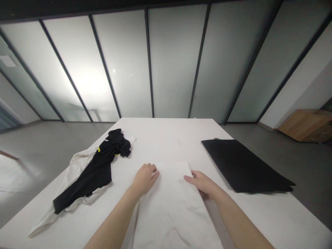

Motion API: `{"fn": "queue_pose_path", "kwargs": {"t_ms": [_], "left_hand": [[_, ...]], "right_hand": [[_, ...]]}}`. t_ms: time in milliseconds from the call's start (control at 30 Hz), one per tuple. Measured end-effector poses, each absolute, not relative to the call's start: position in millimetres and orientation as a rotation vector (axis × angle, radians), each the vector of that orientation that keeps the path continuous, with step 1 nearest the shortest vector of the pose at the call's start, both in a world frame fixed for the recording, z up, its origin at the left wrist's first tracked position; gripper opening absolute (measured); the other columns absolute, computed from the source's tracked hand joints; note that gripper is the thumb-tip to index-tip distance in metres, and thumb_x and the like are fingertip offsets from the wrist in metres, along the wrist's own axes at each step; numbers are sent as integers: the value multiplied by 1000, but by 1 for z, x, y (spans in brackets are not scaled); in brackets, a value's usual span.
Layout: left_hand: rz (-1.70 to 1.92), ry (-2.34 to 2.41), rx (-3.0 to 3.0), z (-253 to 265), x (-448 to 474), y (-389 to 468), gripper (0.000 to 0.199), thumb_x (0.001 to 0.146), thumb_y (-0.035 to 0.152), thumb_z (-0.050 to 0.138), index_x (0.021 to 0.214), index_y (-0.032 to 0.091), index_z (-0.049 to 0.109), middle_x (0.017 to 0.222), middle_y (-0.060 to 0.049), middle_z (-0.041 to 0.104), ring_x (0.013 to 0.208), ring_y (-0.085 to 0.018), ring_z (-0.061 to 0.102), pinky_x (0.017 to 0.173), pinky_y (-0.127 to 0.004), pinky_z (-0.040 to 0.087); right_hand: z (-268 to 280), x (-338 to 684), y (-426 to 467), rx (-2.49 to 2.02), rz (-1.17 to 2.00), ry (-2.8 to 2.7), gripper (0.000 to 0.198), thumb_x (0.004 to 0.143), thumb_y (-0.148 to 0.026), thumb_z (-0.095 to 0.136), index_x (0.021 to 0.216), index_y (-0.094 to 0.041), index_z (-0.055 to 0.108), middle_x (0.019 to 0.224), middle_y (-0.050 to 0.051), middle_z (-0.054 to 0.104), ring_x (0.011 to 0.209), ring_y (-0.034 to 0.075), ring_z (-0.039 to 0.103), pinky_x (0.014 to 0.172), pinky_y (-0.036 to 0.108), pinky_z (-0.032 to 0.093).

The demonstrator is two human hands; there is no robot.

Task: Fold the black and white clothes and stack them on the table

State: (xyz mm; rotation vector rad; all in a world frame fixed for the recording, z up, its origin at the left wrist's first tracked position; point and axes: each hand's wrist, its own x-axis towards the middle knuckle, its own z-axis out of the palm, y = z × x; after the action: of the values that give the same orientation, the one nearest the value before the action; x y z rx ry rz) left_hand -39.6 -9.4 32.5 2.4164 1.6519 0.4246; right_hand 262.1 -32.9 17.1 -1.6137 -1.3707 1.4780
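Observation:
A white folded garment (173,204) lies lengthwise on the table in front of me, with light creases toward its near end. At its far left corner my left hand (145,178) has its fingers curled and closed on the cloth edge. My right hand (202,183) grips the opposite edge, thumb on top and fingers tucked beneath the fabric. The fingertips under the cloth are hidden. The garment's exact kind cannot be made out.
To the left, a crumpled black garment (100,167) with yellow marks lies over white clothing (80,159). Flat black boards or sheets (243,166) rest on the right of the white table (166,135). Frosted glass panels (173,62) stand beyond; a wooden box (306,125) is on the floor at right.

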Motion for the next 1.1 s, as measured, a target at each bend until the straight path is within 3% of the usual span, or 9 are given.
{"fn": "queue_pose_path", "kwargs": {"t_ms": [100,233,333,500,567,767,933,1100], "left_hand": [[458,1712,2469,17,-41,-3,34,97,37,55,125,26,70,124,-13,69,115,-31,62,100,-46,48],[473,1965,2359,-6,-48,5,51,100,45,49,145,22,58,150,-19,57,137,-40,52,112,-58,41],[455,2051,2293,-18,-50,9,58,101,48,46,149,16,52,159,-23,49,148,-43,41,118,-63,32],[440,2037,2291,-23,-51,12,53,101,50,48,142,17,56,160,-22,48,152,-42,37,121,-63,29],[471,2033,2294,-25,-53,13,53,101,49,50,142,16,56,158,-23,50,151,-41,39,121,-62,30],[723,1978,2304,-32,-60,22,57,100,44,50,146,10,50,152,-26,54,145,-39,47,119,-58,37],[839,1793,2361,-31,-60,23,44,101,40,48,138,17,57,139,-19,65,137,-35,55,117,-56,42],[793,1577,2425,-23,-49,12,44,100,36,52,141,22,57,142,-14,64,143,-34,51,118,-56,44]], "right_hand": [[15,254,-30,-1530,1418,-1367,32,77,-36,78,99,-13,74,101,13,81,94,30,75,79,36,59],[27,252,-33,-1482,1421,-1294,32,77,-38,78,96,-13,76,96,12,81,92,32,75,81,40,59],[38,247,-40,-1373,1567,-1126,39,79,-42,78,107,-15,74,105,13,80,96,30,76,89,41,59],[39,246,-53,-1273,1909,-1168,52,72,-39,88,118,-19,72,117,14,79,109,32,75,100,46,58],[36,249,-52,-1328,1889,-1233,50,69,-34,89,114,-17,73,115,13,80,109,32,75,101,46,57],[35,269,-35,-1456,1691,-935,39,79,-39,79,110,-18,70,104,14,81,100,33,78,89,44,62],[36,303,-29,-1449,1628,-900,55,83,-55,76,124,-20,66,118,18,77,108,34,75,93,46,61],[23,300,-33,-1536,1556,-990,67,81,-39,75,143,-23,54,126,16,76,112,33,74,94,48,60]]}}
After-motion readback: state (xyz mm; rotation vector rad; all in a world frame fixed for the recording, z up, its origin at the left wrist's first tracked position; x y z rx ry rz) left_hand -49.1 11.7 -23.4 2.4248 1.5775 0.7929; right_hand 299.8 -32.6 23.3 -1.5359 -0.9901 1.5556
